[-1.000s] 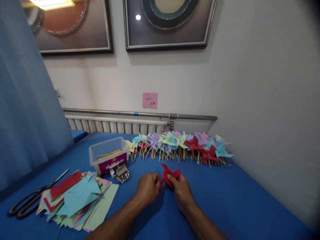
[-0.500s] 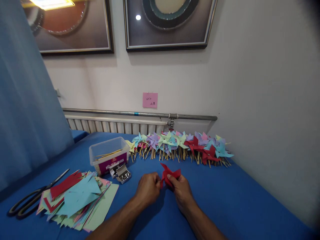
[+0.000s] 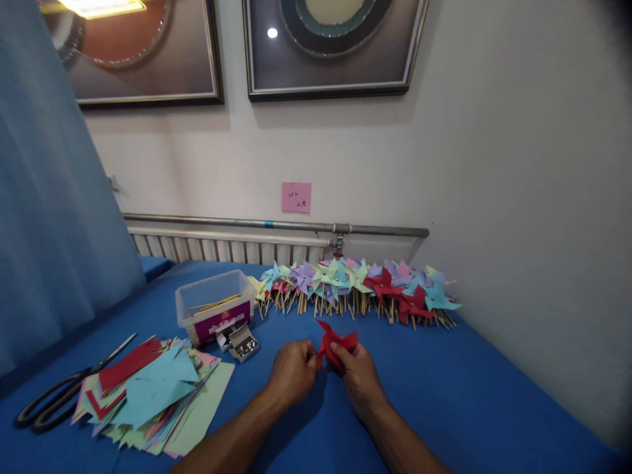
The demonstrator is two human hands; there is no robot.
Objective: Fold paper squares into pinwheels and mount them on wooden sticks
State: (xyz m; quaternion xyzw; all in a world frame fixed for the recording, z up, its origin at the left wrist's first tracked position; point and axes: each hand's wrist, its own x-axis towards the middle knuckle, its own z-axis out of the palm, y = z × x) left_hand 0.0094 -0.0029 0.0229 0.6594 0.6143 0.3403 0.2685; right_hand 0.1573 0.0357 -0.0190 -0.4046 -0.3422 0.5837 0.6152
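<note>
Between my hands is a red paper pinwheel [image 3: 330, 339] with folded, pointed blades, held just above the blue-covered table. My right hand [image 3: 363, 378] is closed on it, thumb pressed over the middle and fingers behind. At the paper's lower left edge, my left hand [image 3: 295, 370] is closed with its fingertips pinched together against a blade. Whatever else lies within that pinch is hidden by the fingers. No stick shows on this pinwheel.
Finished pinwheels on sticks [image 3: 345, 280] line the back of the table. Left of my hands stand a clear plastic box [image 3: 212, 289] holding sticks and a small box of metal pins [image 3: 244, 345]. Cut coloured paper [image 3: 158, 388] and black-handled scissors [image 3: 64, 395] lie further left.
</note>
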